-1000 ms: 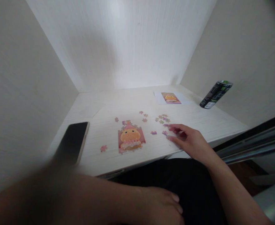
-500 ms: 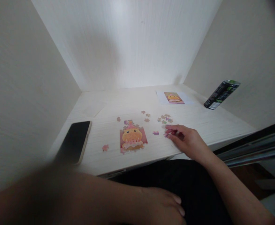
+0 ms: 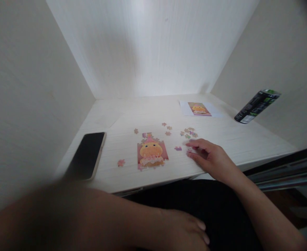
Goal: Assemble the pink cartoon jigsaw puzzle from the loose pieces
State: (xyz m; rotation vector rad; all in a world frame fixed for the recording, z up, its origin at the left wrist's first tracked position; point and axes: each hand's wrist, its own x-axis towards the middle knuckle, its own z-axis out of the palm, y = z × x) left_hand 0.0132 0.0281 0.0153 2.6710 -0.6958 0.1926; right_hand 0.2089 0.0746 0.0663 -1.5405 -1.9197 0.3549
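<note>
right hand (image 3: 211, 158) lies on the white table (image 3: 247, 139), fingers loosely curled, fingertips (image 3: 191, 154) touching a small loose puzzle piece (image 3: 189, 151); whether it grips the piece cannot be told. just left lies another piece (image 3: 178, 148), then the partly built puzzle (image 3: 151, 155). left hand (image 3: 187, 233) rests flat, holding nothing, on the dark lap. a phone (image 3: 87, 154) lies far left.

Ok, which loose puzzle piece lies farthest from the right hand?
The pink loose piece alone, left of the assembled puzzle near the phone; the others cluster by the right hand.
</note>
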